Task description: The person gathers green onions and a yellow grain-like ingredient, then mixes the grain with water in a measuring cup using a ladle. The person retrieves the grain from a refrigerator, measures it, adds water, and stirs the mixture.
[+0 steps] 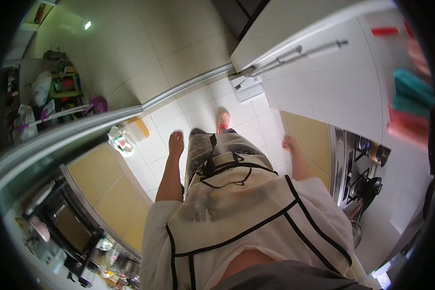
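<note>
My left hand (176, 142) hangs beside my left thigh, in the gap between my body and a yellow-fronted cabinet (108, 188). Its fingers point away from me and look partly curled; nothing shows in it. On the other side my right hand (290, 143) hangs slightly blurred near the yellow cabinet front (308, 137) under the stove, with no object visible in it. Between my arms a pale apron (235, 210) with black trim covers my front. One pink clog (224, 119) shows on the white tiled floor (192, 116).
A gas stove (351, 170) with a black pan (373, 186) and a metal pot (380, 154) stands at right. Teal cloth (412, 93) hangs on the wall. A plastic bag (120, 142) and yellowish container (137, 129) lie by the left cabinet. A metal door track (188, 82) crosses the floor ahead.
</note>
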`<move>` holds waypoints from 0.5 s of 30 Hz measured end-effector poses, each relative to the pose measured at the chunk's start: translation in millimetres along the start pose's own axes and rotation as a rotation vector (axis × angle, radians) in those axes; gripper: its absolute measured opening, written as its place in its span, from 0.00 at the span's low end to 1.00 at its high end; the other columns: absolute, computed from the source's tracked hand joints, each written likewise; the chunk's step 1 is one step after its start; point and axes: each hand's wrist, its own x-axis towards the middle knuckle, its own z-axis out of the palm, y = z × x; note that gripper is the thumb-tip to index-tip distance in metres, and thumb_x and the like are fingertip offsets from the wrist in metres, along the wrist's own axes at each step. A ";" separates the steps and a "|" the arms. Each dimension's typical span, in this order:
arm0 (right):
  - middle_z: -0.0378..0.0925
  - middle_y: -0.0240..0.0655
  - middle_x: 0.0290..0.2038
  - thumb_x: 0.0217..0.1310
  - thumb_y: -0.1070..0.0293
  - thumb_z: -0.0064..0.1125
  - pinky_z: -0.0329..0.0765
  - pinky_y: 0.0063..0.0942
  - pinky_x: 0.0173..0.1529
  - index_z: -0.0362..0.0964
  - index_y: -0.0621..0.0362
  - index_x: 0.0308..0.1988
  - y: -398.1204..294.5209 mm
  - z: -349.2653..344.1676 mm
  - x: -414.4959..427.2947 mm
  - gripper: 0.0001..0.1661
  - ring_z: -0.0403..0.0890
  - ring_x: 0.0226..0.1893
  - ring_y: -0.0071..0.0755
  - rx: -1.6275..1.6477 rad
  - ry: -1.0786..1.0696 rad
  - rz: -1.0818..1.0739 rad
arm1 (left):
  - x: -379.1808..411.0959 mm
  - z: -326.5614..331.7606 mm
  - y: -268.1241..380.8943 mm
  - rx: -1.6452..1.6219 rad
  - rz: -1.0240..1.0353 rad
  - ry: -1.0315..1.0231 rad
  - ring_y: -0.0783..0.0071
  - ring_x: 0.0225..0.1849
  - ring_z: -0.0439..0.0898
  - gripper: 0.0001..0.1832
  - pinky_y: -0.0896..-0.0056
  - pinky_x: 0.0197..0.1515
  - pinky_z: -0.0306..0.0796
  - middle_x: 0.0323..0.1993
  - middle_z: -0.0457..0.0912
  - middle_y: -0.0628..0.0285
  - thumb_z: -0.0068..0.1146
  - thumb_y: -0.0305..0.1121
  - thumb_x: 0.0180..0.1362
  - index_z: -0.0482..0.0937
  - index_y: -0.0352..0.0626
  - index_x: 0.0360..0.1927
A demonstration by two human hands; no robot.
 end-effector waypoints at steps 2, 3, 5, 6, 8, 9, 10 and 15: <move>0.74 0.32 0.27 0.69 0.50 0.46 0.77 0.32 0.27 0.71 0.55 0.41 -106.8 49.1 75.4 0.19 0.75 0.24 0.29 -0.431 -0.060 -0.347 | 12.3 -27.1 -52.6 0.202 -0.003 -0.153 0.41 0.37 0.76 0.19 0.45 0.41 0.69 0.33 0.78 0.43 0.41 0.41 0.65 0.78 0.37 0.32; 0.74 0.31 0.27 0.69 0.53 0.50 0.74 0.30 0.26 0.72 0.55 0.41 -172.4 84.4 86.4 0.16 0.74 0.24 0.27 -0.601 -0.101 -0.527 | 17.0 -34.8 -113.2 0.232 -0.186 -0.193 0.39 0.36 0.77 0.22 0.44 0.40 0.70 0.31 0.80 0.42 0.40 0.43 0.65 0.78 0.35 0.31; 0.80 0.32 0.38 0.64 0.66 0.56 0.76 0.29 0.34 0.73 0.56 0.50 -311.5 164.2 95.4 0.15 0.77 0.32 0.27 -0.244 -0.105 -0.436 | 18.4 -68.4 -148.4 0.286 -0.451 -0.215 0.38 0.38 0.80 0.29 0.45 0.44 0.73 0.33 0.81 0.36 0.39 0.50 0.66 0.80 0.31 0.32; 0.81 0.37 0.40 0.64 0.63 0.57 0.77 0.31 0.41 0.73 0.57 0.51 -367.4 188.1 92.6 0.17 0.80 0.37 0.33 -0.309 -0.034 -0.568 | 33.4 -89.5 -164.8 0.334 -0.467 -0.323 0.38 0.38 0.80 0.29 0.46 0.45 0.72 0.33 0.81 0.36 0.40 0.51 0.66 0.80 0.31 0.32; 0.82 0.42 0.43 0.63 0.59 0.57 0.77 0.34 0.49 0.73 0.58 0.51 -446.5 232.0 84.8 0.21 0.82 0.44 0.40 -0.288 0.025 -0.690 | 85.6 -138.3 -186.6 0.434 -0.474 -0.454 0.37 0.39 0.79 0.31 0.46 0.46 0.72 0.33 0.81 0.37 0.39 0.52 0.66 0.80 0.30 0.32; 0.82 0.42 0.43 0.62 0.59 0.57 0.77 0.33 0.51 0.73 0.58 0.52 -479.0 245.6 84.1 0.21 0.82 0.47 0.41 -0.206 0.025 -0.698 | 123.6 -156.1 -184.3 0.468 -0.454 -0.471 0.36 0.39 0.79 0.31 0.46 0.47 0.71 0.33 0.81 0.37 0.38 0.52 0.66 0.80 0.29 0.32; 0.80 0.44 0.47 0.61 0.59 0.58 0.75 0.35 0.54 0.72 0.59 0.53 -498.7 260.9 92.6 0.23 0.80 0.50 0.43 -0.231 0.042 -0.642 | 168.1 -173.9 -166.1 0.459 -0.324 -0.515 0.35 0.41 0.78 0.32 0.46 0.49 0.70 0.33 0.81 0.37 0.36 0.53 0.66 0.79 0.28 0.32; 0.71 0.51 0.57 0.59 0.60 0.60 0.70 0.40 0.61 0.68 0.58 0.58 -567.9 329.1 99.2 0.29 0.73 0.57 0.51 -0.333 0.124 -0.435 | 459.8 -245.9 -69.2 0.577 0.244 -0.257 0.47 0.35 0.76 0.08 0.49 0.39 0.70 0.30 0.76 0.45 0.45 0.30 0.62 0.73 0.36 0.34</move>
